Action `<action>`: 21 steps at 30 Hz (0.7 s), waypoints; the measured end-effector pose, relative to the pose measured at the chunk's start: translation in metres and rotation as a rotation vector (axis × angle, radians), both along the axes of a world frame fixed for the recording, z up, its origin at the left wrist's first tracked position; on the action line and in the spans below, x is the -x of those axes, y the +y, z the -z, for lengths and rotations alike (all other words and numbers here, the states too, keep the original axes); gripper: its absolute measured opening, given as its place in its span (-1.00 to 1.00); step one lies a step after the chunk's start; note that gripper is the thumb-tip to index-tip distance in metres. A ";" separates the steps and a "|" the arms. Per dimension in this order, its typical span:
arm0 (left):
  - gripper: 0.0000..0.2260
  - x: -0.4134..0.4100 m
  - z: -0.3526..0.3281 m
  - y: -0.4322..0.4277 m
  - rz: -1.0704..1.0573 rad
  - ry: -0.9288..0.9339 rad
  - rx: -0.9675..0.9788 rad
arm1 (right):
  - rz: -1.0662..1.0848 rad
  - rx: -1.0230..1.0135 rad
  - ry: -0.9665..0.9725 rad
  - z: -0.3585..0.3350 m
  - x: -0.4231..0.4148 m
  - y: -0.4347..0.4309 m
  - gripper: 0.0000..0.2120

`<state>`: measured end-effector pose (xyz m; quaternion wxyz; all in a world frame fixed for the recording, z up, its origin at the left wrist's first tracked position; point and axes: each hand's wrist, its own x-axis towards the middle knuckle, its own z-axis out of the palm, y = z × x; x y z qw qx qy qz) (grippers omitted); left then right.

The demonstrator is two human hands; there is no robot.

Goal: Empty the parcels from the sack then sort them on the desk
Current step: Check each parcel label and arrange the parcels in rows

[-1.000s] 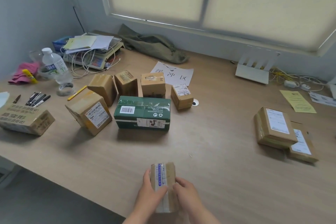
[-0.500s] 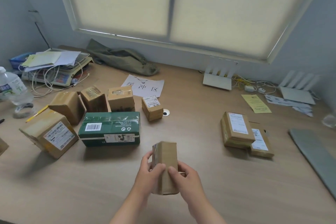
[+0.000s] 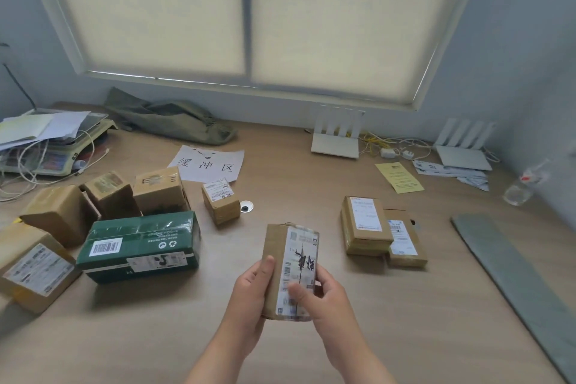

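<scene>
- Both hands, left hand [image 3: 249, 293] and right hand [image 3: 327, 299], hold one small brown box [image 3: 290, 268], fingers wrapped around it.
- The box is above the table [image 3: 280, 346], right of the green box [image 3: 140, 246].

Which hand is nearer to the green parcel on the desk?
Left. The left hand holds the small parcel on the side facing the green parcel; the right hand grips its far side, farther away.

— What do the hands carry above the tabletop [image 3: 199, 321]?
— The left hand [image 3: 249, 293] and right hand [image 3: 324, 296] share a grip on a small brown parcel [image 3: 290, 268], label upward.
— And around it?
— A green box [image 3: 140, 246] to the left, two stacked parcels [image 3: 383, 231] to the right, an olive sack [image 3: 168, 118] slumped under the window.
</scene>
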<state>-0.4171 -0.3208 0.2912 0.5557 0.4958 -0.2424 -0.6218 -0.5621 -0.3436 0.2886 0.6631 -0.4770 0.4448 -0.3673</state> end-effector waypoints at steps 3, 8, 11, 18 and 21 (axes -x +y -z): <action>-0.61 0.019 -0.001 -0.012 -0.054 -0.009 0.012 | 0.007 -0.051 -0.023 0.004 0.020 -0.007 -0.60; -0.65 0.046 -0.001 -0.031 -0.048 -0.074 0.037 | -0.120 -0.112 -0.039 0.004 0.065 -0.015 -0.43; -0.56 0.053 0.001 -0.045 -0.062 -0.167 0.021 | -0.055 -0.104 -0.032 0.005 0.097 -0.023 -0.31; -0.59 0.123 0.021 -0.058 0.029 -0.067 -0.088 | 0.473 -0.367 -0.134 0.031 0.147 -0.047 -0.45; -0.60 0.163 0.036 -0.056 0.084 -0.057 -0.174 | 0.627 -0.450 -0.233 0.043 0.174 -0.055 -0.35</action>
